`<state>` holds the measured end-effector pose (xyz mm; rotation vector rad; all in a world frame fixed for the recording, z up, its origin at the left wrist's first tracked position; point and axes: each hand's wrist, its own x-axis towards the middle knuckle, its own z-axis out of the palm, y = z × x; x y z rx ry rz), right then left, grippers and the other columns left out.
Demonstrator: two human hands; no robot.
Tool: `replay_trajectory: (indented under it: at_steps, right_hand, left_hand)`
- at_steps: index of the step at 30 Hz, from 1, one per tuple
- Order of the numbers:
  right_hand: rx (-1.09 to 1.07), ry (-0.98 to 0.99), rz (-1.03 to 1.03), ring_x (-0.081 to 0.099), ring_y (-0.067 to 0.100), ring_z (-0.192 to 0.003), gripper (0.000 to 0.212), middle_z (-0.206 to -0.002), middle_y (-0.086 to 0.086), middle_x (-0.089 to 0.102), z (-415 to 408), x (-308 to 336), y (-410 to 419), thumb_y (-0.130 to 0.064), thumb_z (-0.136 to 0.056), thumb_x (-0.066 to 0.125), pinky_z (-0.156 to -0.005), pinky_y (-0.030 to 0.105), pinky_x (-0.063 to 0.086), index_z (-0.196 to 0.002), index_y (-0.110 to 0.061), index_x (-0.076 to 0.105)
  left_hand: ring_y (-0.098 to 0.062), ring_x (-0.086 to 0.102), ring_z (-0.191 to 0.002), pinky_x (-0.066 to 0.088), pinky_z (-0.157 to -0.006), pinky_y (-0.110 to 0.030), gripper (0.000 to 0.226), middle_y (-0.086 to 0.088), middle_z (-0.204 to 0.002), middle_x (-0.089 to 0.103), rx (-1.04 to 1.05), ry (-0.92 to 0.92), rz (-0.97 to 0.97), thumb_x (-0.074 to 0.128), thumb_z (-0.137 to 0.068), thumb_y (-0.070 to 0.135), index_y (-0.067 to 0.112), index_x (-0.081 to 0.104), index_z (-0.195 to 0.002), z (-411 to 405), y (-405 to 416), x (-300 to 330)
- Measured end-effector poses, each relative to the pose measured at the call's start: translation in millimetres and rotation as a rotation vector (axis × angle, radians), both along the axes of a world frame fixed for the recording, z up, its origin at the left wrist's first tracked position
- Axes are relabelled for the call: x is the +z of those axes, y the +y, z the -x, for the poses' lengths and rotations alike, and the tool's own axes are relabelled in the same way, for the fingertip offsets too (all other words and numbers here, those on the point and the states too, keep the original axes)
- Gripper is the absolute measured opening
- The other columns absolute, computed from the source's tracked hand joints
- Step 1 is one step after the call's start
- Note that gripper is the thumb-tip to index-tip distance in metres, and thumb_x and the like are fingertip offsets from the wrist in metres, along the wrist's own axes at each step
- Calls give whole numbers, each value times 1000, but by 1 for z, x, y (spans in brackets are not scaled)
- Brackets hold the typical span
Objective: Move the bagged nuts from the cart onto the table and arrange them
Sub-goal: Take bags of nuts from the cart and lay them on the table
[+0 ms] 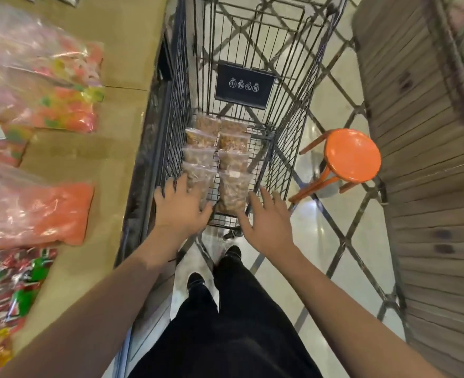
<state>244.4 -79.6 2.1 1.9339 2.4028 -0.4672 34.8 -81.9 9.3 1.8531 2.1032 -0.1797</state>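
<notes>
A person in black trousers reaches both hands into a wire shopping cart (288, 110) at the center of the frame, where clear plastic bags of nuts (216, 156) lie in two overlapping rows on the cart's upper wire shelf. The bags are flat, crinkled pouches, glossy at the seams, their brown contents showing through.

The left hand (183, 207) rests against the nearest bag of the left row, fingers spread and fairly straight, its grip apart; whether the fingertips have closed under the bag's edge is hard to tell through the blur. The right hand (266, 218) hovers just beside the nearest bag (232, 190) of the right row, fingers splayed and grip apart, holding nothing.

The cart's thin dark bars form a tall grid, with a black rectangular placard (244, 87) fixed to the far wall of the basket. The rows of bags fill most of the shelf's width, leaving narrow gaps at the side bars.

Along the left of the frame runs the table (121, 64), covered in matte brown paper or card, its edge pressed close to the cart's side. Shiny bags of coloured sweets (42, 83) occupy its left part, with a bare strip open beside the cart.

At right, a round glossy orange stool (352, 155) stands on the pale polished floor (332, 96), near a wall of ribbed wooden slats (422, 159).
</notes>
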Motion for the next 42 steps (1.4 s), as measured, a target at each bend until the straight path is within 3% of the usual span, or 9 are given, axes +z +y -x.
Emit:
replay_trajectory:
  at_steps: [8,16,23,27,29,31,34,37,42]
  right_hand:
    - [-1,79,-53,57,46,-125,47,-136,23,63,-9,-54,81,-31,-95,59,-113,56,42,-135,-4,63]
    - [-93,52,373,43,36,-143,61,-152,16,50,14,-122,130,-41,-102,45,-121,49,32,-153,-9,40]
    - [-632,275,798,63,16,-82,72,-117,9,64,33,-160,166,-28,-103,62,-67,20,50,-157,-5,21]
    - [-676,392,920,69,17,-89,86,-121,1,60,34,-177,170,-15,-100,66,-65,15,58,-162,-16,6]
    - [-782,457,901,63,9,-82,88,-134,2,57,35,-191,170,-12,-93,74,-55,8,51,-159,-14,16]
    - [-862,472,886,65,21,-104,86,-144,4,53,37,-202,171,-20,-88,81,-79,18,55,-155,-14,27]
    - [-913,534,908,66,29,-117,53,-132,9,64,39,-214,174,-16,-83,86,-99,39,55,-127,-14,56]
    - [-933,557,926,72,29,-106,35,-119,14,70,45,-213,177,-1,-85,80,-87,36,62,-90,-25,55]
    - [-856,612,966,63,2,-77,33,-94,-7,61,45,-205,172,-5,-94,72,-53,11,51,-96,-26,47]
  left_hand:
    - [-42,37,-137,34,-110,-57,65,-19,-151,40,-16,57,159,37,-95,62,25,40,-148,-4,79,-47]
    - [-45,27,-147,28,-118,-59,59,-21,-157,31,63,-16,399,40,-97,56,23,45,-145,14,122,-115]
    - [-36,61,-113,60,-83,-45,95,-21,-139,50,430,-190,473,48,-92,69,5,20,-157,30,131,-200]
    - [-33,64,-113,58,-72,-37,116,-20,-155,42,564,-332,455,60,-86,68,5,-2,-161,35,134,-222]
    - [-27,64,-107,55,-71,-34,116,-16,-155,43,701,-460,500,67,-84,66,9,4,-162,36,137,-227]
    - [-31,59,-119,51,-94,-45,108,-12,-146,51,856,-563,475,79,-76,63,13,24,-154,38,140,-231]
    - [-21,57,-99,45,-86,-36,74,-4,-114,55,976,-636,436,87,-77,38,11,39,-127,40,142,-237]
    - [-21,56,-93,47,-80,-37,61,-3,-108,55,996,-608,404,87,-76,26,14,39,-114,40,143,-244]
    - [-26,64,-107,55,-95,-45,64,-1,-115,66,1018,-685,538,89,-73,30,15,56,-125,37,140,-250]
